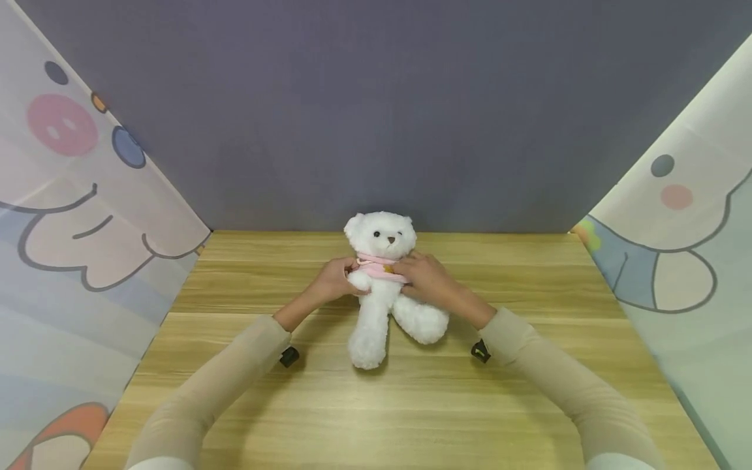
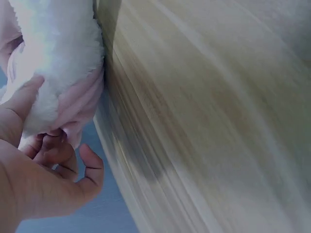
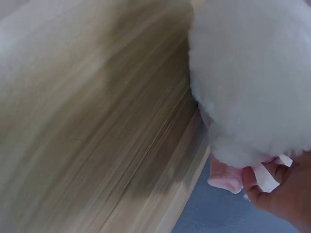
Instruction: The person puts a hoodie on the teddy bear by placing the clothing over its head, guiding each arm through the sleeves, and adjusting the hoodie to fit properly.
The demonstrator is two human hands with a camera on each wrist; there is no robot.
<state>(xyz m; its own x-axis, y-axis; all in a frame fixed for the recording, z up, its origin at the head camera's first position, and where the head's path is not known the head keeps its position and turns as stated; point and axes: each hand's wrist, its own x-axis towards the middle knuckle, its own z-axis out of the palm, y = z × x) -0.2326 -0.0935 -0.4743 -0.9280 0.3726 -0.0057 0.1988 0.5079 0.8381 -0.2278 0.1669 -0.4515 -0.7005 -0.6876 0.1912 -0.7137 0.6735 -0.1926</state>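
Observation:
A white teddy bear [image 1: 369, 326] lies face up on the wooden table, its head toward the grey back panel. Its pink shirt [image 1: 382, 268] is bunched high around the chest and neck, with a yellow-brown patch on the front. My left hand [image 1: 336, 279] grips the bear's side by the arm; in the left wrist view the thumb presses the white fur and curled fingers hold the shirt's edge [image 2: 77, 104]. On the other side my right hand [image 1: 427, 279] pinches the shirt cloth [image 3: 226, 175], next to a small white piece. The bear's fur partly hides these fingers.
The wooden table [image 1: 329, 418] ends at a grey panel [image 1: 382, 117] behind the bear. Printed cartoon curtains [image 1: 64, 215] stand at both sides. Small black wrist-camera parts [image 1: 289, 356] show under both forearms.

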